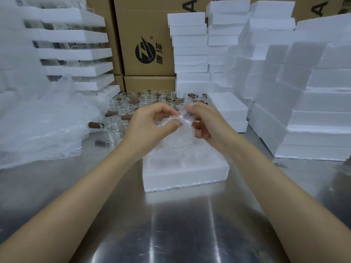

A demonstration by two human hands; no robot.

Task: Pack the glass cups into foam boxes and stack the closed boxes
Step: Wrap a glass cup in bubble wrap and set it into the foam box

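An open white foam box (185,173) lies in the middle of the steel table (171,224). Above it, my left hand (152,124) and my right hand (205,122) both pinch the top edge of a clear bubble-wrap bag (179,135), which hangs down into the box. Whether a cup is inside the bag I cannot tell. Behind my hands stand several glass cups (148,99) with brown wooden handles; one tall ribbed cup (114,133) stands nearest on the left.
A heap of bubble wrap (43,122) covers the left of the table. Foam trays with glassware (76,54) are stacked at the back left. Closed foam boxes (296,103) are piled on the right, foam lids (190,50) and cardboard cartons (148,44) behind.
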